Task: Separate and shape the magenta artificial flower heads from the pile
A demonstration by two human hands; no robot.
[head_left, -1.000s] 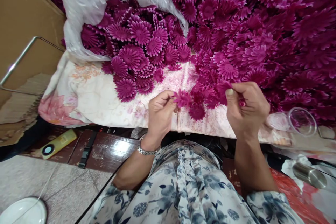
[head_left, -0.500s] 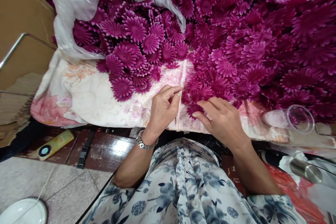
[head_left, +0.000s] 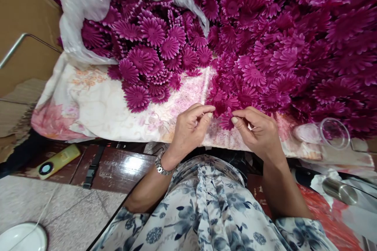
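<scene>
My right hand (head_left: 260, 133) pinches the edge of a purple artificial flower (head_left: 226, 120) between thumb and forefinger, just above the cloth. My left hand (head_left: 193, 125), with a metal watch (head_left: 163, 166) at its wrist, is close by on the left. Its thumb and forefinger are closed, and what they hold, if anything, is too small to make out. Beyond both hands, a large heap of loose purple flowers (head_left: 256, 74) spreads to the right. Stacked flowers (head_left: 141, 60) spill from a white plastic bag (head_left: 79, 43) at the upper left.
A floral cloth (head_left: 97, 110) covers the table. A clear plastic cup (head_left: 335, 133) lies at the right edge. On the brown bench are a yellow phone-like device (head_left: 60, 160) and a black strap with a buckle (head_left: 93, 170). A metal flask (head_left: 341, 191) lies at lower right.
My right hand has closed its thumb and forefinger on a flower. My left hand has moved a little right and nearer to me, its fingertips now closer to the right hand's.
</scene>
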